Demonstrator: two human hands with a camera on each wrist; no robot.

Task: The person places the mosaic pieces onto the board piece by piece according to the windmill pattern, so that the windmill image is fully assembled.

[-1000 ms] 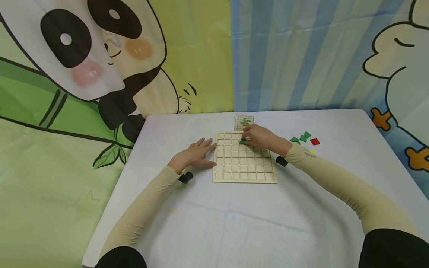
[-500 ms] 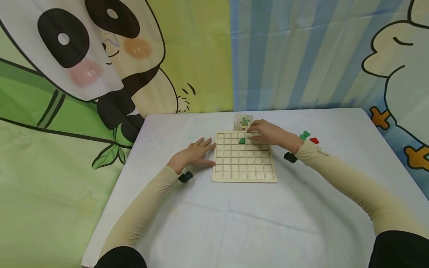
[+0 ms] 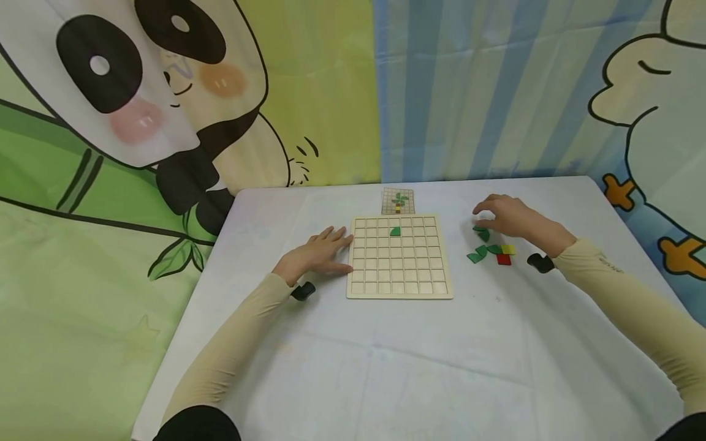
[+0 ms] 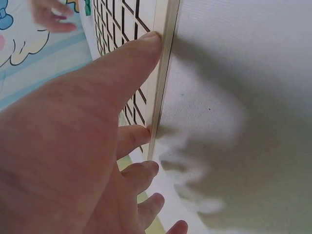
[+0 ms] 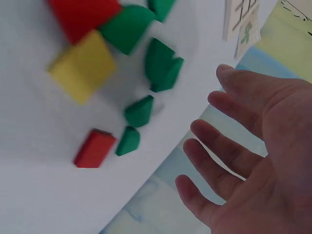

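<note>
My left hand (image 3: 315, 256) lies with spread fingers along the left edge of a wooden grid board (image 3: 399, 289). In the left wrist view, the thumb (image 4: 136, 56) touches the board's rim, with the other fingertips beside it. One green piece with a curved edge (image 3: 395, 231) sits in a cell near the board's top. My right hand (image 3: 515, 218) hovers at the loose pieces on the right, fingers loosely bent and holding nothing. Under and near it lie several green pieces (image 5: 139, 111), a yellow square (image 5: 84, 67) and red pieces (image 5: 94, 148).
A small pattern card (image 3: 398, 201) lies just behind the board, printed with a green, yellow and red figure on a grid. The white table (image 3: 380, 367) reaches back to cartoon curtains (image 3: 325, 92). Dark wrist cameras (image 3: 303, 291) sit under both wrists.
My right hand has let go of the green piece on the board and moved right to the loose pieces. The left hand has stayed at the board's edge.
</note>
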